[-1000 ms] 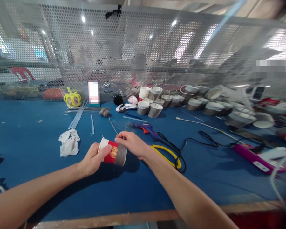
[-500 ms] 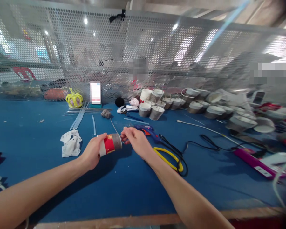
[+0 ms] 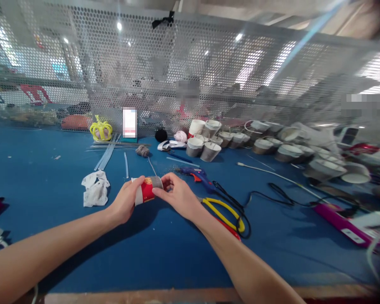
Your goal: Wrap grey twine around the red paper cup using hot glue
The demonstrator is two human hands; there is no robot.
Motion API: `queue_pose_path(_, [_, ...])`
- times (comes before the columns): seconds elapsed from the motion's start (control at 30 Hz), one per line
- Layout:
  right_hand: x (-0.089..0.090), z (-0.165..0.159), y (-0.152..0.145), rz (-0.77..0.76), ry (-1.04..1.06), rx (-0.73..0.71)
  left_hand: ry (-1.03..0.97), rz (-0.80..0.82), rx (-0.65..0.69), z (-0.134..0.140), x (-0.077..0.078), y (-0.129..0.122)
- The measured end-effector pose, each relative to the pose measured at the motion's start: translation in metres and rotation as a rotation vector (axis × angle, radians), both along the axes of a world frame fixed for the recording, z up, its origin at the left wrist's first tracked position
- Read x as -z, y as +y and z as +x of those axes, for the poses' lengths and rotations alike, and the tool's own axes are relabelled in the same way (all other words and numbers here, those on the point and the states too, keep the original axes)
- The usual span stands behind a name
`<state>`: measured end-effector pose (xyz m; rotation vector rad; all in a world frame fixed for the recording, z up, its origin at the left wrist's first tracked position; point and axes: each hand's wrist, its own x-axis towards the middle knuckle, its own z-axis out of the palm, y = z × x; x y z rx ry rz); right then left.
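A: Left fingers (image 3: pixel 137 182), what have they got?
B: Closed round the rim end of a paper cup (image 3: pixel 147 194), thumb over the top, so that end sits in the left hand (image 3: pixel 124 203). The right hand (image 3: pixel 181 195) has the base end: thumb on the red band, other fingers curled by the bottom edge, only a small gap between, so pretty much closed on it too. Can't tell if they're also pinching any yarn.

A: So the cup's sideways?
B: Yep, lying over between both sets of fingers, above the counter (image 3: pixel 177 261), base toward the right hand.

A: What else, biggest down?
B: A perforated panel (image 3: pixel 215 71) stands along the back. Then a crowd of mostly grey-wrapped cups (image 3: pixel 210 152), back and to the right. A purple power strip (image 3: pixel 342 226) is far right. Yellow handles (image 3: pixel 224 207) lie just beside the right forearm, and a blue glue gun (image 3: pixel 201 176) lies beyond that hand. Crumpled white cloth (image 3: pixel 96 192) is left of the left hand.

A: Smallest stuff?
B: Little grey yarn ball (image 3: pixel 142 150) past the cup, with a thin strand (image 3: pixel 152 165) running from it to the grey-wound base end.
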<state>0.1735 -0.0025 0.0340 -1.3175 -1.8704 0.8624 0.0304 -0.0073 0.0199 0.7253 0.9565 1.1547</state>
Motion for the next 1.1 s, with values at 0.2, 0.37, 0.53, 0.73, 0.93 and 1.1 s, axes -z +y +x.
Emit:
queue_pose_path(0.2, [0.0,0.003,0.002,-0.036,0.102,-0.039,0.069,0.141,0.015,-0.004,0.006,0.0])
queue_pose_path(0.37, [-0.002,0.008,0.005,-0.253,0.29,-0.098,0.271,0.448,0.176,-0.009,0.003,-0.005])
queue_pose_path(0.53, [-0.006,0.009,0.003,-0.145,0.194,-0.062,0.263,0.396,0.204,-0.011,0.002,0.001])
queue_pose_path(0.73, [-0.007,0.004,-0.002,0.181,-0.106,-0.124,-0.074,0.01,0.238,-0.013,0.0,0.018])
queue_pose_path(0.93, [-0.001,0.008,0.006,0.136,0.022,-0.035,0.025,0.061,0.108,-0.012,0.0,0.013])
queue_pose_path(1.1, [0.002,0.011,0.01,0.002,0.07,0.015,0.1,0.101,0.136,-0.011,0.003,0.008])
